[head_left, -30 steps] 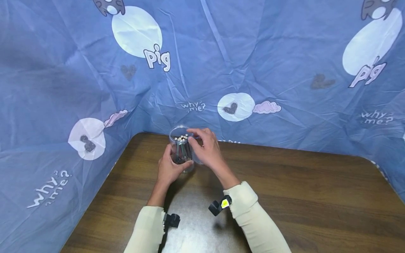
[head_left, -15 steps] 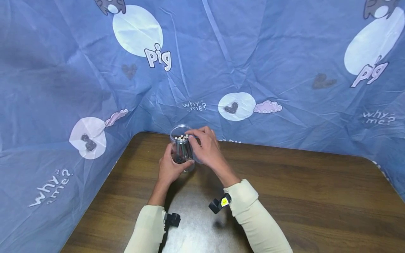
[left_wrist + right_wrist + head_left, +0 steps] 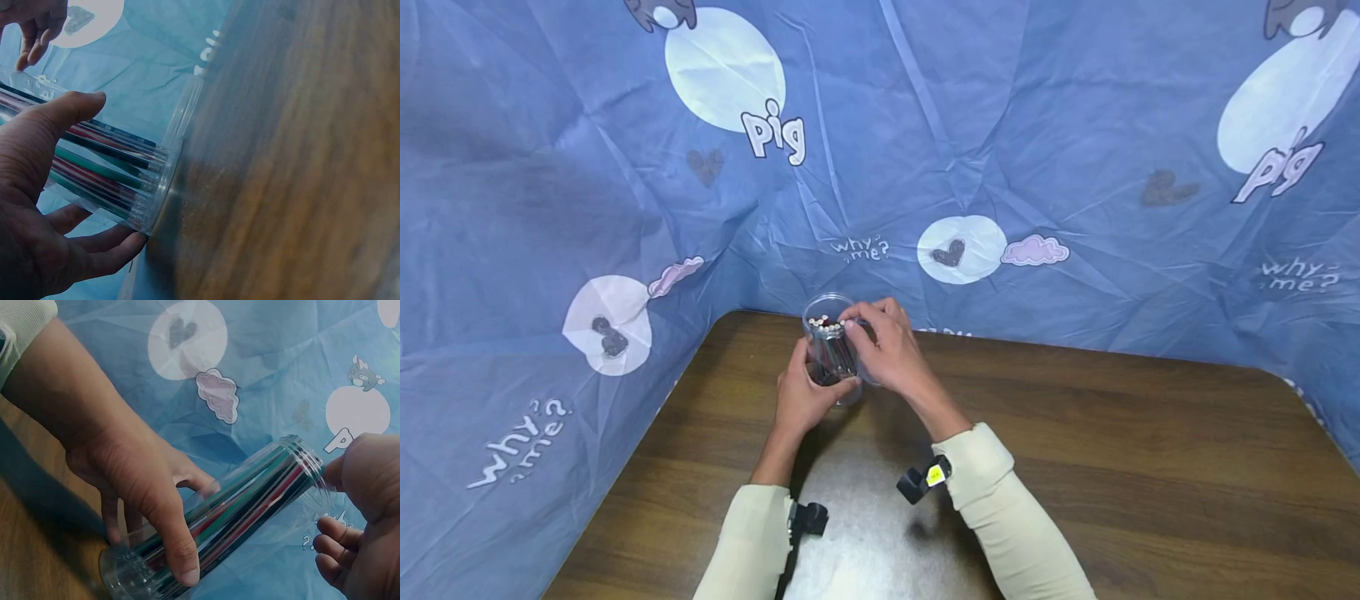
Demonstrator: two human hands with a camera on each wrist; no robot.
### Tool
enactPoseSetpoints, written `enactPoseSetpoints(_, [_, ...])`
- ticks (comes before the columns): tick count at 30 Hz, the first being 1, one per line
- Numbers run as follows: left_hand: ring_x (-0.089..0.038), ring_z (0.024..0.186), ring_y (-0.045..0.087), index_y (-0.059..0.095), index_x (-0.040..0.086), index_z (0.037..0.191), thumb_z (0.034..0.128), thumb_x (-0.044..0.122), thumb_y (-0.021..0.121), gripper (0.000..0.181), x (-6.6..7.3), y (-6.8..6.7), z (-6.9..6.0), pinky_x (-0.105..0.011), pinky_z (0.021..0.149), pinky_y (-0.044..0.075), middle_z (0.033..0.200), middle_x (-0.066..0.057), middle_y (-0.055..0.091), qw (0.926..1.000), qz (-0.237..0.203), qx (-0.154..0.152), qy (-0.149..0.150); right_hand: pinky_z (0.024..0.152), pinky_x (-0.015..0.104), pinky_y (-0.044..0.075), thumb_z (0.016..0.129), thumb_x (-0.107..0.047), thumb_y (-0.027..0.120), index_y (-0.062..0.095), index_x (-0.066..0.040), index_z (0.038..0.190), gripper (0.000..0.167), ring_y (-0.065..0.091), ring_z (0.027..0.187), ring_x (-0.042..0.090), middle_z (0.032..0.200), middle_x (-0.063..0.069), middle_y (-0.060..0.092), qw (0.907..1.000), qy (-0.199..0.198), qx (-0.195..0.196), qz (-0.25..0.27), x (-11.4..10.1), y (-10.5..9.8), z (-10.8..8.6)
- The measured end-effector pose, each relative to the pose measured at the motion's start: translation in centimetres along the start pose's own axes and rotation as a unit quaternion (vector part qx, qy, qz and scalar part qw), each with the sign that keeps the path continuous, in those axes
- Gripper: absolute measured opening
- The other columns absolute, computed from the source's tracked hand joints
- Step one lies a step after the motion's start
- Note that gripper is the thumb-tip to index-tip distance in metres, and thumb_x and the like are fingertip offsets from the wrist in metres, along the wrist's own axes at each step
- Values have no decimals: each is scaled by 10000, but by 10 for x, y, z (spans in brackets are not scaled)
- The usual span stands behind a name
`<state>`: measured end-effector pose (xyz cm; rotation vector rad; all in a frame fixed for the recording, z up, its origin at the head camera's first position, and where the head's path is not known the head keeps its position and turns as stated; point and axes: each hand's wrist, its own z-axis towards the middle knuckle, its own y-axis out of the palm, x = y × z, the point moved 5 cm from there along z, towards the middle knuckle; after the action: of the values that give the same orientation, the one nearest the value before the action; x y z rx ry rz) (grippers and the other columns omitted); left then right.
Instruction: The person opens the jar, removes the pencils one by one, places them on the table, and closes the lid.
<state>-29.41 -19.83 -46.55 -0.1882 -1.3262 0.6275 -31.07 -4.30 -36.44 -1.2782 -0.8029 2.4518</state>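
A clear plastic jar (image 3: 832, 354) stands on the table, full of dark green, red and black pencils (image 3: 231, 515). Their pale ends show at the jar's mouth. My left hand (image 3: 803, 398) grips the lower part of the jar, thumb on the near side and fingers round the other. In the left wrist view the pencils' lower ends reach the jar's base. At the open rim, my right hand (image 3: 883, 346) has its index finger and thumb on a pencil's end and seems to pinch it. Part of the fingertips' contact is hidden in the right wrist view.
A clear round lid-like piece (image 3: 187, 106) lies beside the jar's base, partly hidden. The wooden table (image 3: 1075, 450) ends at a blue printed cloth (image 3: 880, 167) behind and to the left.
The pencils' ends have shifted inside the jar, now more spread along the near rim and left side. My right fingertips have drawn slightly closer together; the left hand keeps its grip.
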Motion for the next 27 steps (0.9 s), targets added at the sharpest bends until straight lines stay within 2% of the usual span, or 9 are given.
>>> enactPoseSetpoints(7, [-319,1098,599,483,175,1332,675,277,921,796,0,0,0,-483,936,459,1185,-133,636,10000,3,-57,-61,894,440,392,964,-210,610,677,-141,1065,140,451,1034,255,1081,144,519,9996,23,-100,273,0,3,-1])
enactPoseSetpoints(19, [-318,1109,598,476,181,1342,685,283,911,794,-1,1,0,-488,941,460,1201,-136,635,9999,29,-104,-88,904,446,387,951,-207,631,670,-139,1050,126,437,1045,249,1092,144,502,9991,-94,93,407,-3,3,0])
enactPoseSetpoints(27, [-311,1119,594,465,190,1359,700,273,908,798,-2,1,0,-493,945,462,1219,-131,626,9999,-43,-140,-55,949,461,387,948,-183,639,667,-110,1057,134,463,1086,288,1119,139,505,9965,-414,525,499,-9,-1,2])
